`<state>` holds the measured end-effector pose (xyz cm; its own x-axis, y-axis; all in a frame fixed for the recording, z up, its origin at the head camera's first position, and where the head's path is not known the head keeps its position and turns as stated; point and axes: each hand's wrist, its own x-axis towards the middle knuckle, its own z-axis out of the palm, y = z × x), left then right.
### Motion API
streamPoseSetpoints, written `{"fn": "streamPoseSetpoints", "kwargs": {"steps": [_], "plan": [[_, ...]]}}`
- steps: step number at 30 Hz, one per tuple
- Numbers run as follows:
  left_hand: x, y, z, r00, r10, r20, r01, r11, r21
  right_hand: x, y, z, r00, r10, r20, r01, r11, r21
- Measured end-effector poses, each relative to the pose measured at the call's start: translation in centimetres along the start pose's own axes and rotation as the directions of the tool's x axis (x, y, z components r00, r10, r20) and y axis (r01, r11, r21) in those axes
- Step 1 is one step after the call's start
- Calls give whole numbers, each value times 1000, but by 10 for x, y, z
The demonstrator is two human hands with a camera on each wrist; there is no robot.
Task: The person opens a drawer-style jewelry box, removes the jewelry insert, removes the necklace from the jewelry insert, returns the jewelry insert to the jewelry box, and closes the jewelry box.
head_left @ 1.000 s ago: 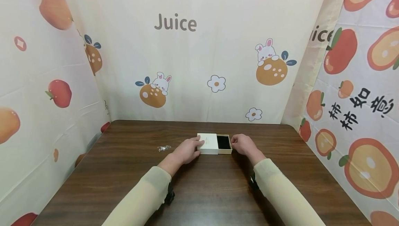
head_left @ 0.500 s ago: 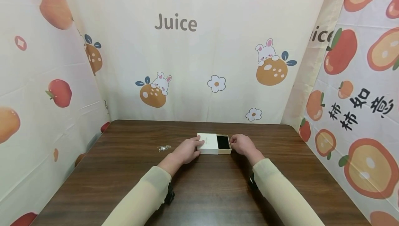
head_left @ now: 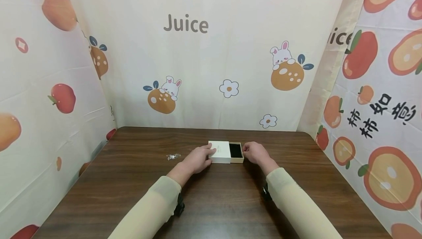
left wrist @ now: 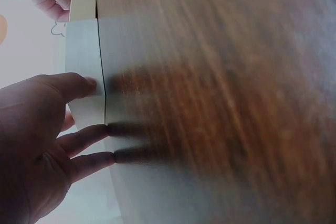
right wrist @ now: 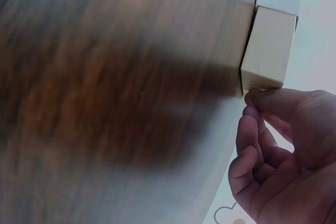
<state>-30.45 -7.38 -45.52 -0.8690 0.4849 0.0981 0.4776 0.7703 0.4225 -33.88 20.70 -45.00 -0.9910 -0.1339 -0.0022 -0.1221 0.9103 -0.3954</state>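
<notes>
A white drawer-style gift box (head_left: 219, 151) lies on the table with its cream inner tray (head_left: 237, 160) partly out to the right; black lining shows inside. My left hand (head_left: 196, 159) grips the white sleeve's left end, the thumb (left wrist: 84, 85) against its near side and a finger on top. At the tray's right end is my right hand (head_left: 258, 153). In the right wrist view its thumb (right wrist: 278, 100) presses on the tray's end, the other fingers curled in by the thumb tip; nothing held shows between them. A small silvery chain (head_left: 173, 156) lies left of my left hand.
The dark wooden table (head_left: 211, 202) runs back to a printed curtain (head_left: 211, 56), with more printed cloth on both sides. Dark straps show under both sleeves.
The tray has slid slightly left into the sleeve, my right hand moving left along with it. My left hand and the chain have stayed in place.
</notes>
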Motion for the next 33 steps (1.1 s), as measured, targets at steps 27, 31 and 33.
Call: {"fn": "streamPoseSetpoints", "kwargs": {"steps": [27,31,33], "plan": [[1,-1,1,1000,-14,9,14,1000,-5,4,-16,7,1000,-25,-6,25,999,-47],[1,-2,1,1000,-12,10,12,1000,-4,4,-18,7,1000,-23,8,24,999,-43],[1,-2,1,1000,-8,10,8,1000,-2,4,-19,6,1000,-19,13,20,999,-45]]}}
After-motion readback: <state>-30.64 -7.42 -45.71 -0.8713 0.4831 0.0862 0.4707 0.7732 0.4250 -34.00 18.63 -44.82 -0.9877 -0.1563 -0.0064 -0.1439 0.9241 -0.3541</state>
